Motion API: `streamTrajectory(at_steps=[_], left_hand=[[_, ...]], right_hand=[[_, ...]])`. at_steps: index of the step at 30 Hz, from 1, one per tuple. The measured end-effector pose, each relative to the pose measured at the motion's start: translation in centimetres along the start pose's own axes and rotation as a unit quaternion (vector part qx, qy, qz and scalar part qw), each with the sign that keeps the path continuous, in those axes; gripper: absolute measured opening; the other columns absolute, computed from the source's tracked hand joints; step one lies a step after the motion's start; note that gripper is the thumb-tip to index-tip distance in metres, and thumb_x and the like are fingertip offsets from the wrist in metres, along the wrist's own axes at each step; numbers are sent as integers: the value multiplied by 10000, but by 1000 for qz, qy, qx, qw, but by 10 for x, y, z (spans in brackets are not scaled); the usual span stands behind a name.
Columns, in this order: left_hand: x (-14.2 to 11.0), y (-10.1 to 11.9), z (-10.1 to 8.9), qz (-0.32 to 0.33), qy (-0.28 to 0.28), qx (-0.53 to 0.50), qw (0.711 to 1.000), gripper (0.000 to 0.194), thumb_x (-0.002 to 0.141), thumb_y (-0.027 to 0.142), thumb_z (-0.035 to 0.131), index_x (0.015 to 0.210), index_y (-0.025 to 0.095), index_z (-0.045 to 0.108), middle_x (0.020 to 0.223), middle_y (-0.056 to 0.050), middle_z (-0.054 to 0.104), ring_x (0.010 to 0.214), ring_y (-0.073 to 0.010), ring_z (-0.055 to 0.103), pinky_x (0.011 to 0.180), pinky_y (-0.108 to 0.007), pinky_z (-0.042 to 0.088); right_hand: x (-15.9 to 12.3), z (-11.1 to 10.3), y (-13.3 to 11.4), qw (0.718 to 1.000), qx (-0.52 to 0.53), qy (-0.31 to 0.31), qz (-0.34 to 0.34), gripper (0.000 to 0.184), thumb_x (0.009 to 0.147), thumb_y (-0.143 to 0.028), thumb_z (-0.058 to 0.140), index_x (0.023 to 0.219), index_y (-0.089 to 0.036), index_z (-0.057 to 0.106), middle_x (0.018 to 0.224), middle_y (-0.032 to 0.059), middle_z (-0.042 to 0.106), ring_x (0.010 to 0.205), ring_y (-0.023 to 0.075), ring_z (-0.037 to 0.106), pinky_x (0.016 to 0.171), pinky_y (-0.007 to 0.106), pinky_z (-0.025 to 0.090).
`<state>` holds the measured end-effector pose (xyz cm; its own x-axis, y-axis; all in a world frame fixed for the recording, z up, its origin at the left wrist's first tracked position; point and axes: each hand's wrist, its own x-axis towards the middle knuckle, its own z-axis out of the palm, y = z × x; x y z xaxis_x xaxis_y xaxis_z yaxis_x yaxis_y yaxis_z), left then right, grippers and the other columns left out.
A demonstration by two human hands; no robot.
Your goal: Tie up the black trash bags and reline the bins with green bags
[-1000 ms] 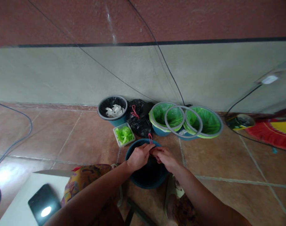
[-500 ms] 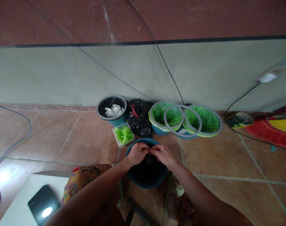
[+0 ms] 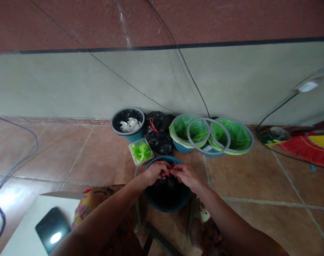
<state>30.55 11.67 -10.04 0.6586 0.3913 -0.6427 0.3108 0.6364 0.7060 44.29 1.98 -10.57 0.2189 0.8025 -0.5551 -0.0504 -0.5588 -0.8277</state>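
A teal bucket (image 3: pixel 167 207) stands just in front of me, lined with a black plastic bag (image 3: pixel 167 190). Above its gathered neck, my left hand (image 3: pixel 156 172) and my right hand (image 3: pixel 185 176) meet with their fingertips together. Both pinch a red drawstring (image 3: pixel 171 169) from the bag, and the fingers hide most of the cord. The bucket's far rim (image 3: pixel 163 159) shows just beyond my hands.
Against the wall stand a lined bin (image 3: pixel 127 121) holding white plastic, a tied black bag (image 3: pixel 156 135), and green-lined bins (image 3: pixel 188 133) with a loose grey ring (image 3: pixel 208 137). A tray of green pieces (image 3: pixel 141 152) sits close to the bucket. Cables cross the tiled floor.
The red cord, standing above the rim a second ago and then hidden by my fingers, now shows as a short tangle between my hands. My hands have drawn closer together over the bag.
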Motion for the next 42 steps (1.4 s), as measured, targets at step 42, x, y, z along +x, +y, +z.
streamTrajectory(at_steps=[42], left_hand=[[5,-14,-6,58,-29,-30,997,326,647,167,666,972,136,669,735,-8,666,673,-104,593,677,-232,427]], right_hand=[[-4,-8,-7,1000,-24,-5,19,166,780,-294,584,776,-169,693,656,-12,603,539,77,495,493,188,389]])
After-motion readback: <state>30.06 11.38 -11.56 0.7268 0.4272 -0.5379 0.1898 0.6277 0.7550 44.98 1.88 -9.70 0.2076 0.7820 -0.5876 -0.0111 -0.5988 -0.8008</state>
